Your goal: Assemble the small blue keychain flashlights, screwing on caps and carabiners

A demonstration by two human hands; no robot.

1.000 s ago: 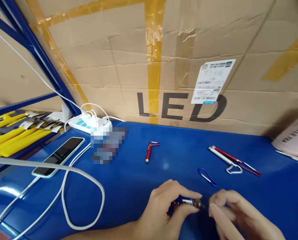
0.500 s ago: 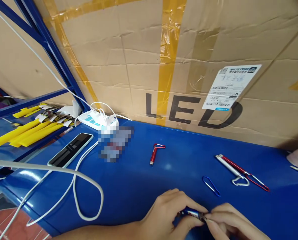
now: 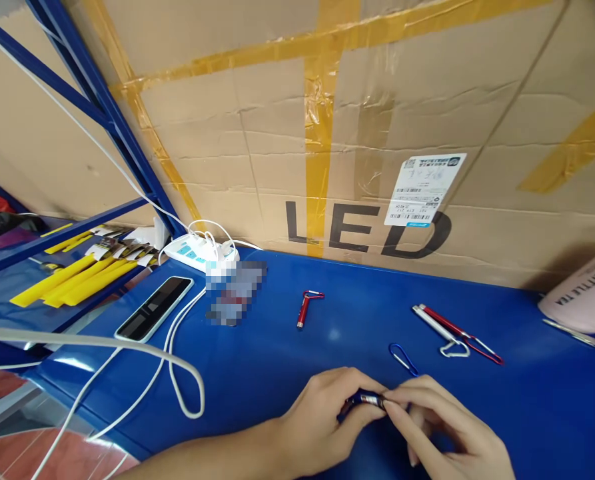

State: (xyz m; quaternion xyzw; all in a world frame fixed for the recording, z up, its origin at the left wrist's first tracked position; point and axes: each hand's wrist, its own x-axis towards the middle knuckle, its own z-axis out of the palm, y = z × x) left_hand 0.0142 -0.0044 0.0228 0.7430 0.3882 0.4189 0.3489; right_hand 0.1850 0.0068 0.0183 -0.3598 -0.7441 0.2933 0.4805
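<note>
My left hand (image 3: 322,417) is closed around a small blue penlight (image 3: 370,399), holding it lengthwise between thumb and forefinger. At the penlight's right end, the thumb and forefinger of my right hand (image 3: 447,427) pinch the tip; the exact part under them is hidden. Just beyond my hands lies a loose blue carabiner (image 3: 403,360). Farther right, a silver penlight (image 3: 434,323) with a carabiner rests against a longer red penlight (image 3: 450,321) with a red one. A short red penlight (image 3: 303,312) with a carabiner lies alone behind my left hand.
A large cardboard box (image 3: 257,167) stands along the back of the blue table (image 3: 257,373). Leftward are a phone (image 3: 154,310), a power strip (image 3: 187,253), a loose white cable (image 3: 177,393) and yellow packs (image 3: 87,283). A pink container (image 3: 582,293) and tweezers-like tool (image 3: 572,333) sit right.
The view has shifted, showing more of the pink container at right. Both hands stay together on the blue penlight, and more of my right hand now shows.
</note>
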